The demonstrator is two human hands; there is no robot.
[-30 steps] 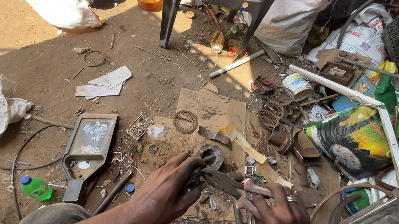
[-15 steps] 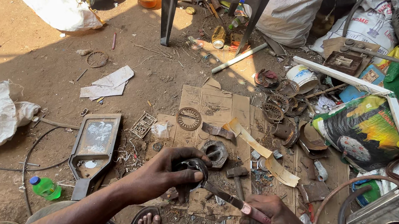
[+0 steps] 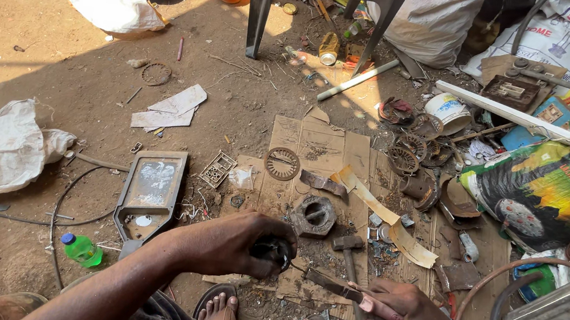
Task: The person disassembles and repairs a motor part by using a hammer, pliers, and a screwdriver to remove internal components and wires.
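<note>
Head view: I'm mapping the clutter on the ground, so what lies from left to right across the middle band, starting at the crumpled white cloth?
Crumpled white cloth → grey lamp housing → small metal grille → rusty toothed ring → round metal casting → hammer → colourful printed sack.

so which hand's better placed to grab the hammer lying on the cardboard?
Right, probably. The right hand sits next to the hammer handle, though it already holds a flat metal tool. The left hand is closed around a dark round metal part and is farther off.
</note>
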